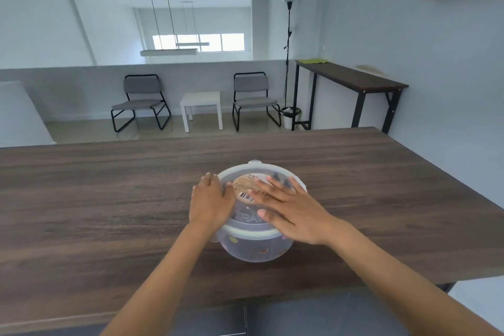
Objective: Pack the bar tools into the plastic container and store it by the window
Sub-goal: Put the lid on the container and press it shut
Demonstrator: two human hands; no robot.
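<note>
A round translucent plastic container (256, 249) stands on the dark wooden table (109, 199), near its middle. Its clear lid (246, 219) is on top and carries a round tan label with a barcode. Dark shapes show faintly through the lid and wall; I cannot tell which tools they are. My left hand (211, 199) lies flat over the lid's left edge, fingers together. My right hand (286, 206) rests flat on the lid's right side with its fingers spread.
Beyond the table's far edge are two grey chairs (140, 102) and a small white side table (201, 108). A tall dark console table (351, 82) stands by the right wall, next to a floor lamp (287, 54). A window (212, 42) glows far back.
</note>
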